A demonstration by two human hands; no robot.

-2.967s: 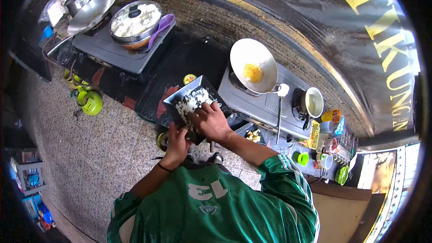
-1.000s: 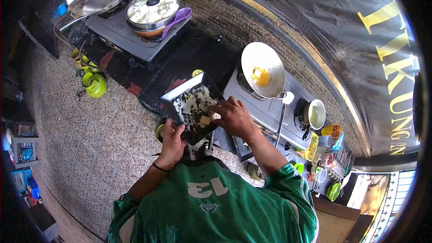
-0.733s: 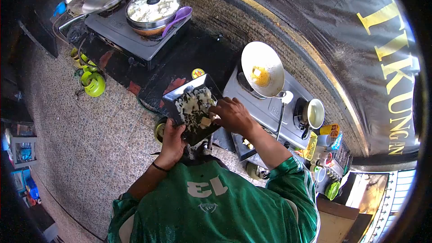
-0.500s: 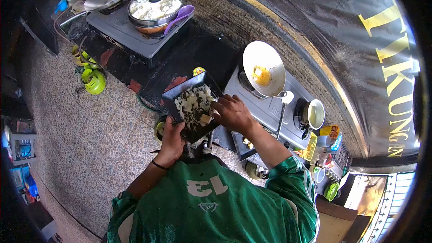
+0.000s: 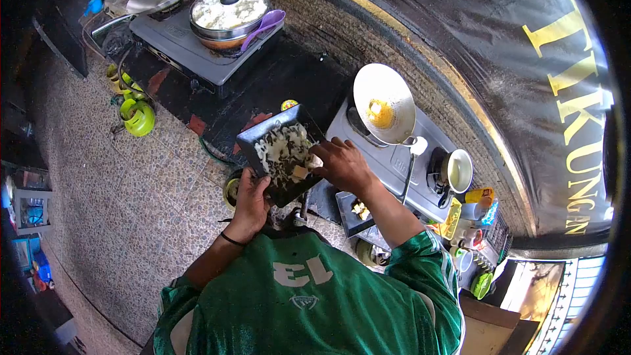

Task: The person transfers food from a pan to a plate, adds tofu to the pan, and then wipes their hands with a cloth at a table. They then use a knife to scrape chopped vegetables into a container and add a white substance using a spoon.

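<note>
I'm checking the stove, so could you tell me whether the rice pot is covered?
Covered: a glass lid with a black knob sits on the pot.

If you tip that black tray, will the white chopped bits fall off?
Probably. The chopped bits lie loose in a heap, so they would likely slide. The black tray looks stiff and shallow-rimmed; the left hand grips its near edge.

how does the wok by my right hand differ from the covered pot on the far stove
The wok is open, tilted and nearly empty, with only a small yellow patch inside. The pot sits level under a lid with a black knob, packed with white food. Both are round, metal and sit on grey stoves.
</note>
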